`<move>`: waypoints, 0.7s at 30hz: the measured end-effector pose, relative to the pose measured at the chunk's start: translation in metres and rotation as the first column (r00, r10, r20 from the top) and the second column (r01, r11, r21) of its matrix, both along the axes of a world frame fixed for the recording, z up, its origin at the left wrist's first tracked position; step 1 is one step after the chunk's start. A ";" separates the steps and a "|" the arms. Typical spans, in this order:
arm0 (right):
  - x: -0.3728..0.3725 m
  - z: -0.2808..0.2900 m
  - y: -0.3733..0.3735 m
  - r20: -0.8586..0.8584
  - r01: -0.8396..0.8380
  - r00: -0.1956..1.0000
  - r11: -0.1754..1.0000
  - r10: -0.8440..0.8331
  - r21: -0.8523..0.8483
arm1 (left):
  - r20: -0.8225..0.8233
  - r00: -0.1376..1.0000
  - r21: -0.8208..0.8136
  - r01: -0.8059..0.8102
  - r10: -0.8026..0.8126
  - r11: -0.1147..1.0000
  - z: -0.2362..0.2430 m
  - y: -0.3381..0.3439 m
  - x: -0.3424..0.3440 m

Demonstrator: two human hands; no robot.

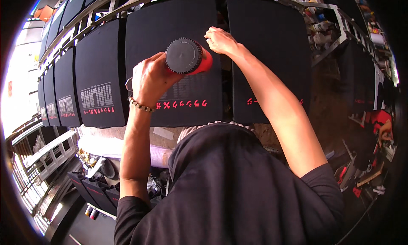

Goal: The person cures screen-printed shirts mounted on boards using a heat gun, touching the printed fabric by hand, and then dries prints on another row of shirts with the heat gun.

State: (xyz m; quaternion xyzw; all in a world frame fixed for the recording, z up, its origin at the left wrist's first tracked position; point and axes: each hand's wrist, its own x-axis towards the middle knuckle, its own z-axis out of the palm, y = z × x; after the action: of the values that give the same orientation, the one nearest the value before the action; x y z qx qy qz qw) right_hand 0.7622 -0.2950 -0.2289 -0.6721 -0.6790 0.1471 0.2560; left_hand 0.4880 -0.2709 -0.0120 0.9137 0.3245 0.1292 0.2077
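My left hand (151, 75) grips a red cylindrical tool (205, 63) with a black, round, ridged end cap (183, 54) facing up. It is over a black fabric panel (178, 19) with faint grey and red print. My right hand (216, 39) is right of the tool, near the gap between this panel and a plain-topped black panel (267, 28) with red print low on it. Its fingers are curled; what they hold, if anything, I cannot make out. A beaded bracelet circles my left wrist.
More printed black panels (95, 66) run leftward along metal rails (321, 7). Containers (318, 34) crowd a space at upper right. Below lie a pale roll (127, 149), a white metal frame (51, 147) and more black panels (95, 189). Red items and scraps (376, 124) clutter the right side.
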 end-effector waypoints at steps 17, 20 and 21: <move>-0.024 0.017 0.005 0.219 0.068 0.975 0.980 -0.026 -0.188 | -0.098 0.992 0.074 -0.076 0.083 0.994 0.017 0.044 -0.072; -0.031 0.022 -0.002 0.247 0.103 0.967 0.981 -0.061 -0.162 | -0.099 0.989 0.077 -0.106 0.113 0.991 0.019 0.048 -0.081; -0.037 0.038 -0.006 0.236 0.120 0.970 0.968 -0.066 -0.221 | -0.078 0.993 0.029 -0.084 0.086 0.996 0.020 0.048 -0.083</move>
State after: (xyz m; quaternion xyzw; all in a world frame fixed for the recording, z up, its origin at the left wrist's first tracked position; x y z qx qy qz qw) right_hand 0.7254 -0.3008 -0.1914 -0.7411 -0.6493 0.1360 0.1028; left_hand 0.4048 -0.2224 0.0080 0.9062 0.3692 0.1058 0.1771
